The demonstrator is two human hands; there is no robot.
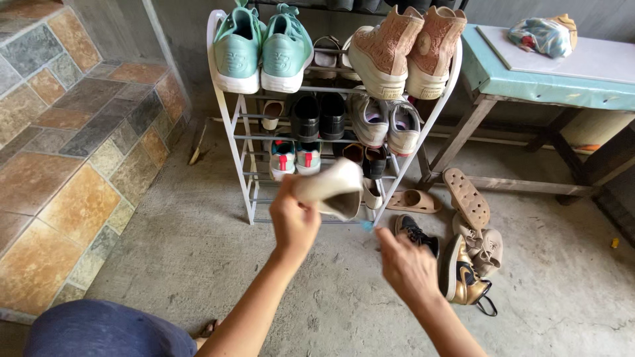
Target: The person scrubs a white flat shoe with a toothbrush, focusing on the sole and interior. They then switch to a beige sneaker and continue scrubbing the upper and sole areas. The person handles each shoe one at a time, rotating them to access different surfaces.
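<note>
A white metal shoe rack (231,119) stands by the stone-tiled wall (73,132), full of shoes. In front of its lower shelves, the left hand (293,221) is closed around a cream shoe (333,190), holding it in the air. The right hand (407,264) pinches a small blue thing (366,225), too small to identify.

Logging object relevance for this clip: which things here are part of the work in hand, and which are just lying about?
In hand:
left hand, gripping a cream shoe
right hand, with a small blue thing at its fingertips
white shoe rack just behind

Lying about:
gold sneaker
tan sandal
mint sneakers
bench
</note>
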